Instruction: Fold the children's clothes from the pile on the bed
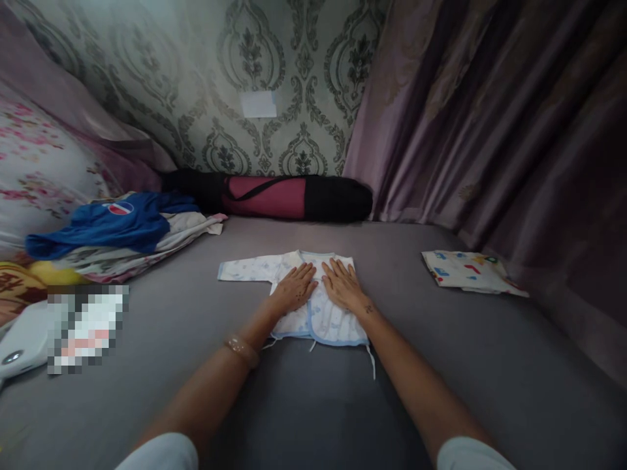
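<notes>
A small white baby shirt [294, 321] with blue trim and a faint print lies flat on the grey sheet [161, 339]. Its left sleeve stretches out to the side; no sleeve shows spread out on the right. White ties hang from its lower edge. My left hand [295, 287] rests flat on the upper chest of the shirt, fingers extended. Beside it, my right hand [341, 284] lies flat on the right half, fingers slightly spread. Neither hand grips the cloth.
A folded printed cloth [467, 271] lies at the right. Piled clothes with a blue garment [108, 225] sit at the left, near a white object [29, 336] and a blurred patch. A black and red long bag [269, 196] lies along the patterned wall, with curtains either side.
</notes>
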A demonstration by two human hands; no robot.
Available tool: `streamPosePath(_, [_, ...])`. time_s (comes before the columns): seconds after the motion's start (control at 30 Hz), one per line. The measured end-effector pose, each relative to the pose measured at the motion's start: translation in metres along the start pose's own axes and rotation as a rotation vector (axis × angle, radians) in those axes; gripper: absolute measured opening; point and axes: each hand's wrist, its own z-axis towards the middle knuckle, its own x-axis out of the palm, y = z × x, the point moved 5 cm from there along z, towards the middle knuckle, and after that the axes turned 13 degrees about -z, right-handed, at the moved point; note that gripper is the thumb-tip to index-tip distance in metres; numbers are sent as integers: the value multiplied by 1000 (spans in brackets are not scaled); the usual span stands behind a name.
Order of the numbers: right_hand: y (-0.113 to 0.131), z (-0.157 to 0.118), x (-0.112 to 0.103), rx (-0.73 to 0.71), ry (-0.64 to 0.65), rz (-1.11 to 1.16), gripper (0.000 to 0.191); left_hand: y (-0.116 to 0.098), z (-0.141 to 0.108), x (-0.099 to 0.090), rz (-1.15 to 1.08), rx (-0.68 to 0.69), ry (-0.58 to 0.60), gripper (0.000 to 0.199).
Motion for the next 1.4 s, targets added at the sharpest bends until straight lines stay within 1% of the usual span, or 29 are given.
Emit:
streamPosePath(0.13, [-10,-4,-4,65,-3,23,59,0,-1,2,5,-1,-7,54])
streamPosePath(0.23, [-16,-8,-5,112,-15,39,58,0,-2,0,10,-27,-5,53])
streamPosePath(0.33, [-18,-10,-5,161,-30,40,58,0,-3,-2,24,-68,-3,53])
streamPosePath(0.43, [-19,-11,-5,197,-42,45,58,-1,-3,-3,21,-67,-19,54])
streamPosePath(0.57, [-20,-9,-3,212,-40,44,61,-2,-3,-4,34,-50,-42,55])
streamPosePath(0.7, [-22,-7,0,238,-20,31,62,-1,-2,-4,62,-76,-43,57])
streamPosePath(0.77, [-22,-7,1,244,-9,20,62,0,-2,-4,50,-88,-29,57])
streamPosePath(0.9, [-22,-7,1,246,13,10,63,4,-1,-3,19,-76,-36,54])
streamPosePath(1.03, [-22,-8,-1,237,11,-1,63,8,0,-2,13,-72,-19,54])
streamPosePath(1.2, [-23,-7,-1,229,16,-30,63,5,-2,-5,-11,-55,-44,54])
streamPosePath(1.4, [-23,-5,1,222,19,-51,63,4,-3,-9,-65,-89,-38,53])
